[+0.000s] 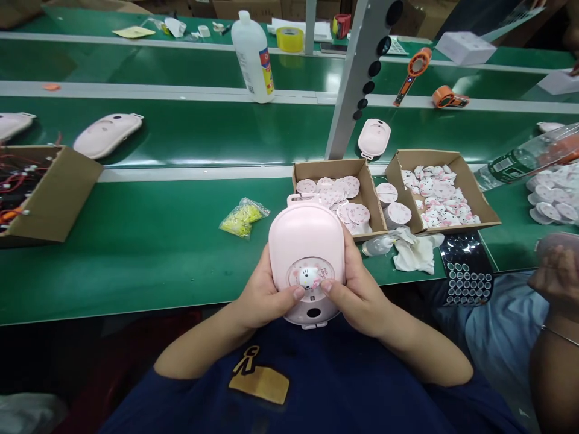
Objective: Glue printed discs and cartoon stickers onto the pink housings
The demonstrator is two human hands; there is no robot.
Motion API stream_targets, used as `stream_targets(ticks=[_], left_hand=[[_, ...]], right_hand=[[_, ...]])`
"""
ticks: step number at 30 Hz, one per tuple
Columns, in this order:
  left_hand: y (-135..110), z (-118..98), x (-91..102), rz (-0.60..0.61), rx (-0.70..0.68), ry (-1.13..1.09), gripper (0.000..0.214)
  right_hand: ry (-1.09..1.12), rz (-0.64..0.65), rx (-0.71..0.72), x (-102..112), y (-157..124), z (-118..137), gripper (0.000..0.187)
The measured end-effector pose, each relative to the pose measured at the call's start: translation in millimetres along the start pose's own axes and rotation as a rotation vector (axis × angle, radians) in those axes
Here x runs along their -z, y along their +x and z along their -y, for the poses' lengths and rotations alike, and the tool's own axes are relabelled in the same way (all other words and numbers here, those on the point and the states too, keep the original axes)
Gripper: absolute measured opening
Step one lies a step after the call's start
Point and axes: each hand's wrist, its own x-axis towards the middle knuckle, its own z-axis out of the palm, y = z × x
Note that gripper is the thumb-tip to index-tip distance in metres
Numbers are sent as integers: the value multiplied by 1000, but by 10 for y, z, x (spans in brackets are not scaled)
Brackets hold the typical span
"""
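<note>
Both my hands hold a pale pink plastic housing [307, 232] upright in front of my chest. My left hand [271, 295] wraps its left side, and my right hand [359, 292] wraps its right side. On the housing's face sits a round disc with a white cat-face piece [310, 276]. Both my thumbs press at the lower edge of that cat-face piece. A dark oval [313, 313] shows below it. Behind the housing stands a cardboard box [379, 211] of round printed discs [355, 214]. My other fingers are hidden behind the housing.
A box of cat-face pieces [441, 196] stands to the right, beside a cloth [418, 253] and a black sticker sheet [465, 280]. A yellow bag [244, 218] lies left of centre. A wire-filled box [49, 199] is far left. A co-worker's hand [558, 274] is at right.
</note>
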Motion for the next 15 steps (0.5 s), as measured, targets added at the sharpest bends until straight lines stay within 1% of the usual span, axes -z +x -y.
stream_targets(ticks=[2,4,7,8,9,12,13,14,15], left_hand=[[-8,-44,-26,-42,41,32,78],[-34,-78,-45,-133,76,65,74],[-76,-73,4,-269,48,115,69],[-78,-65,45,-290,36,127,69],[-73,-63,93,-284,40,129,69],[-6,-146,260,-241,96,56,69],[37,-210,322,-259,99,26,69],[92,-290,389,-303,64,5,69],[161,-379,462,-372,-12,-4,68]], right_hand=[[-84,-13,21,-27,-14,-3,88],[-154,-15,66,-62,-18,-9,92],[-195,27,173,-96,14,-24,95],[-196,53,214,-94,34,-31,97],[-190,84,255,-81,54,-39,100],[-129,133,348,19,85,-75,107],[-111,132,366,70,72,-94,105],[-99,123,381,124,43,-120,100],[-99,110,393,179,-7,-153,93]])
